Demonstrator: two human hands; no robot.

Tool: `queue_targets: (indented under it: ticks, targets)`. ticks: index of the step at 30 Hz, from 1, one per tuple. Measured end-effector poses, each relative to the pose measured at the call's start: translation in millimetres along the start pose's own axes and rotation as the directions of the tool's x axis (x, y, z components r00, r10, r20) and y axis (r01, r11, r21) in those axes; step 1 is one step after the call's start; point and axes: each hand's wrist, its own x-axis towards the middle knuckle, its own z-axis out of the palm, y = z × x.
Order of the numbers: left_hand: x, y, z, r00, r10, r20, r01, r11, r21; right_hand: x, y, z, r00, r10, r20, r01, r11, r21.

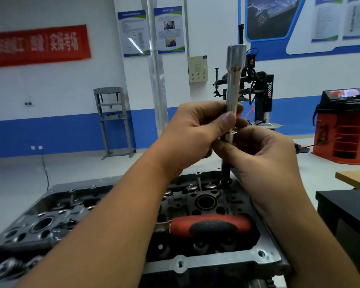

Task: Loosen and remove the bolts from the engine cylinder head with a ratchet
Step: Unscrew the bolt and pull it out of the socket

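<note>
A: What do we have closest to us?

B: The head (195,265), its grey rim with bolt holes nearest. Our ratchet (211,225) lies flat across the head's middle, red-and-black handle to the right, untouched by either hand.

A: And above the head?

B: Both our hands meet over its far right corner, around a long upright socket (234,80). Our left hand (193,134) has its fingers (227,121) curled round the socket's lower half, thumb pressed on the front. Our right hand (264,154) sits just below and right of it, fingers closed round the bottom of the tool; we cannot make out exactly what they pinch there.

A: Where is the bolt?

B: A dark bolt (226,171) hangs straight down from the hands, its lower end at a hole in the head's far right corner. Whether it is touching the hole we cannot tell.

A: Beyond the head?

B: Right of it, a black table (345,206). Farther back, a grey press (112,121) to the left, a tyre machine (262,94) behind the socket, an orange balancer (345,129) to the right, and a red banner (37,45) on the far wall.
</note>
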Motion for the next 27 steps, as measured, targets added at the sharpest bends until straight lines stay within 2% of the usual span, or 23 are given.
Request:
queue_targets:
  ticks: [4, 7, 9, 16, 19, 23, 27]
  targets:
    - [0.7, 0.8, 2.7, 0.999, 0.029, -0.035, -0.028, 0.999, 0.028, -1.8, -2.0, 1.0, 1.000, 0.015, -0.021, -0.017, 0.995, -0.100]
    - [0.1, 1.9, 3.2, 0.994, 0.069, -0.080, -0.065, 0.997, 0.049, -4.8, -5.5, 0.6, 0.987, 0.003, -0.161, -0.032, 0.983, -0.179]
    - [0.2, 1.7, 3.4, 0.991, 0.081, -0.103, -0.077, 0.996, 0.047, -5.7, -7.6, -0.1, 0.979, -0.008, -0.201, -0.034, 0.978, -0.204]
    - [0.9, 0.8, 3.7, 0.999, 0.005, -0.045, -0.007, 0.999, -0.052, -3.2, -4.9, 1.8, 0.999, 0.004, -0.042, -0.010, 0.990, -0.138]
    - [0.6, 0.7, 3.8, 0.997, 0.044, -0.061, -0.046, 0.999, -0.022, -2.9, -6.1, 3.2, 0.998, 0.035, -0.052, -0.039, 0.995, -0.091]
    - [1.0, -0.8, 4.1, 0.992, 0.058, -0.113, -0.061, 0.998, -0.021, -1.7, -4.3, 1.9, 0.993, 0.036, -0.108, -0.048, 0.993, -0.110]
    - [2.2, 0.2, 3.5, 1.000, 0.005, -0.014, -0.006, 0.996, -0.092, 0.5, -1.9, 2.3, 0.998, 0.057, -0.007, -0.057, 0.997, -0.046]
